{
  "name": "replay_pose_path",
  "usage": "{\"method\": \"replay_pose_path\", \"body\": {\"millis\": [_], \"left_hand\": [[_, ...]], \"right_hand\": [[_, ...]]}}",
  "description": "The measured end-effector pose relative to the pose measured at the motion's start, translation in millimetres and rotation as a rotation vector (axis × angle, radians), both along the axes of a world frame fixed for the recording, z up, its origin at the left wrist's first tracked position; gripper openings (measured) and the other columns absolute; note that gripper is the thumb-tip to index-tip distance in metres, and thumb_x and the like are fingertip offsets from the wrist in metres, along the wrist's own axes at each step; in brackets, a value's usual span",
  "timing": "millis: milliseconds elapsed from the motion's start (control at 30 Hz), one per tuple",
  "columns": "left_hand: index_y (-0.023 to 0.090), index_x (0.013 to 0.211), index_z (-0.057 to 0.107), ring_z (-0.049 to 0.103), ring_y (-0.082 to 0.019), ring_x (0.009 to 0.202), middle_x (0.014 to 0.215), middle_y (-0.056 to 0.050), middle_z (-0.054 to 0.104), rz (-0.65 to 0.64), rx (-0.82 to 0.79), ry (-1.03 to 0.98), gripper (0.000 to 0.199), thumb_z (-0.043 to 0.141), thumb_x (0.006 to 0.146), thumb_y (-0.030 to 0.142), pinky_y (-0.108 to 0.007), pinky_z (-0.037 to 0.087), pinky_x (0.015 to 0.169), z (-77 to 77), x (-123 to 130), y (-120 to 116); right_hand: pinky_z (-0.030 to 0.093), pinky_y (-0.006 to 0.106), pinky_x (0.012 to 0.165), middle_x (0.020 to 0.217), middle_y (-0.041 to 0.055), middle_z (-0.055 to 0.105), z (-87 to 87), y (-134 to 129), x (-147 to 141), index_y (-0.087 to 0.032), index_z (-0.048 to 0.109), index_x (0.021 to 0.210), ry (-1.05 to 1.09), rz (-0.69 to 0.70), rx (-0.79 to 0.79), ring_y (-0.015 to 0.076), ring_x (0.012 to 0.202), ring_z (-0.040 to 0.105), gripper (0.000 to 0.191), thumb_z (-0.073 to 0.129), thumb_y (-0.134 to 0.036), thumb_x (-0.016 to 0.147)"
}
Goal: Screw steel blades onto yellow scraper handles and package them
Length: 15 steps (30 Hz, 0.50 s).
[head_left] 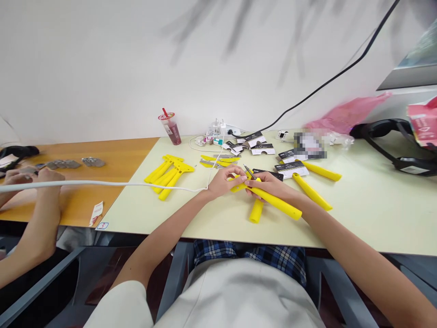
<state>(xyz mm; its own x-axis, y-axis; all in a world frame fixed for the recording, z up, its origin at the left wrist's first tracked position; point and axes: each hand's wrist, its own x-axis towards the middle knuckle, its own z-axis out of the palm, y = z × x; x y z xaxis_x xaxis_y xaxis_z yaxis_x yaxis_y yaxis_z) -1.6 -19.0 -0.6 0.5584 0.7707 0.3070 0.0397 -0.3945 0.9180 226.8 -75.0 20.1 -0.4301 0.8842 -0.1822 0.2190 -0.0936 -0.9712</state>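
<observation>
A yellow-handled tool (278, 201) is held between my two hands above the pale table. My left hand (226, 180) pinches its head end, at the left. My right hand (268, 184) is closed around the tool near its head and also has a dark, pointed metal tool (249, 171) between its fingers. The yellow handle slants down to the right, past my right hand. Beneath my hands lies another yellow handle (256, 211). Some of my right fingers are hidden by the handle.
Several yellow handles (175, 182) lie left of my hands, with yellow-and-grey blades (220, 160) behind. Black-and-white cards (262, 149) and more yellow handles (312, 191) lie right. A drink cup (171, 129) stands near the wall. A white cable (136, 183) crosses leftward. Another person's arm (46, 209) is far left.
</observation>
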Motion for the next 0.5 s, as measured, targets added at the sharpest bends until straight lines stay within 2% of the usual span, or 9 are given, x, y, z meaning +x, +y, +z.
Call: {"method": "replay_pose_path", "body": {"millis": [133,300,400,500], "left_hand": [[0.020,0.095,0.077,0.068,-0.022,0.106,0.111,-0.009,0.076,0.035,0.026,-0.001,0.031,0.080,0.094,0.051,-0.035,0.051,0.093,-0.6,3.4,-3.7],[0.019,0.097,0.073,0.067,-0.018,0.093,0.102,-0.007,0.075,0.010,-0.128,-0.098,0.041,0.090,0.085,0.055,-0.035,0.052,0.088,-7.7,7.1,-2.7],[0.019,0.100,0.071,0.067,-0.019,0.096,0.103,-0.006,0.073,0.002,-0.192,-0.171,0.047,0.093,0.083,0.057,-0.036,0.053,0.091,-12.5,9.2,-1.5],[0.021,0.106,0.070,0.067,-0.021,0.103,0.106,-0.007,0.072,0.070,-0.172,-0.229,0.049,0.090,0.086,0.060,-0.038,0.053,0.098,-13.8,10.2,-1.4]], "right_hand": [[0.047,0.027,0.050,0.081,0.0026,0.075,-5.1,0.5,0.9,-0.022,0.076,0.089,-0.003,0.000,0.004,0.0138,0.057,0.057,0.037,0.081,-0.058,0.092],[0.047,0.027,0.051,0.076,0.0013,0.072,-3.8,-0.9,0.0,-0.021,0.076,0.088,-0.017,0.018,0.005,0.0136,0.057,0.056,0.037,0.081,-0.058,0.092],[0.046,0.026,0.051,0.072,0.0006,0.069,-1.4,-1.7,-1.0,-0.021,0.076,0.088,-0.014,0.016,-0.007,0.0133,0.057,0.055,0.037,0.082,-0.057,0.092],[0.045,0.027,0.051,0.070,0.0008,0.069,0.5,-2.3,-2.6,-0.020,0.075,0.086,0.015,-0.020,-0.023,0.0131,0.055,0.055,0.038,0.084,-0.057,0.090]]}}
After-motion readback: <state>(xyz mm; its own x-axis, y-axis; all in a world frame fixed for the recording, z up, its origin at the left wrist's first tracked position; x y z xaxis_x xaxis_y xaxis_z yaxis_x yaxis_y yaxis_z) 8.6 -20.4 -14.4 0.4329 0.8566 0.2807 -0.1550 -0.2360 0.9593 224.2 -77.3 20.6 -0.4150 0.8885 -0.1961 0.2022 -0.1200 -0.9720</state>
